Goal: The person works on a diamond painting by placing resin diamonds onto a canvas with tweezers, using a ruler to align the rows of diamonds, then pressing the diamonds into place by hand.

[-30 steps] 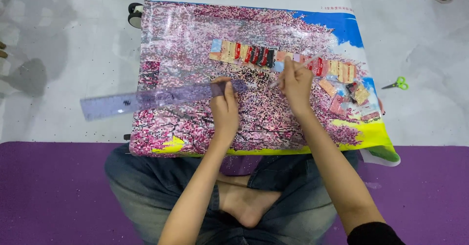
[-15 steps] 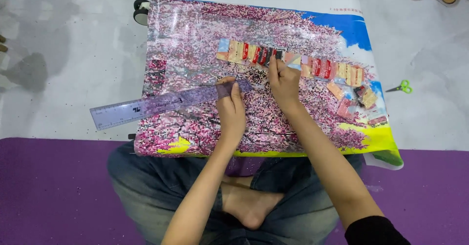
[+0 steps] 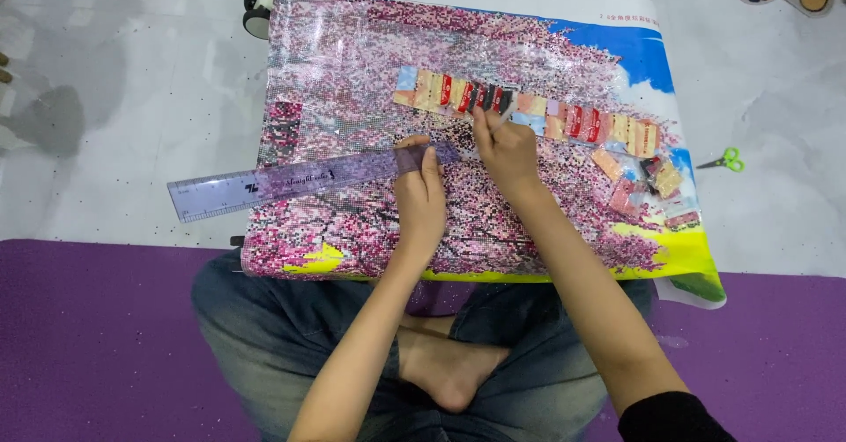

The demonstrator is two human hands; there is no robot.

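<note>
A large diamond-painting canvas of pink blossom and blue sky lies across my lap. My left hand presses the right end of a clear purple ruler flat on the canvas; the ruler juts out past the canvas's left edge. My right hand grips a thin pale pen tool, its tip down near the ruler's right end. A row of small bead packets in cream, red and black lies just beyond my right hand.
More loose bead packets sit at the canvas's right side. Green-handled scissors lie on the pale floor to the right. A black-and-white wheel shows at the canvas's top left corner. A purple mat lies under my crossed legs.
My right hand has moved left, closer to the ruler's end, and the pen has tilted more upright. The left hand and ruler have hardly moved on the canvas.
</note>
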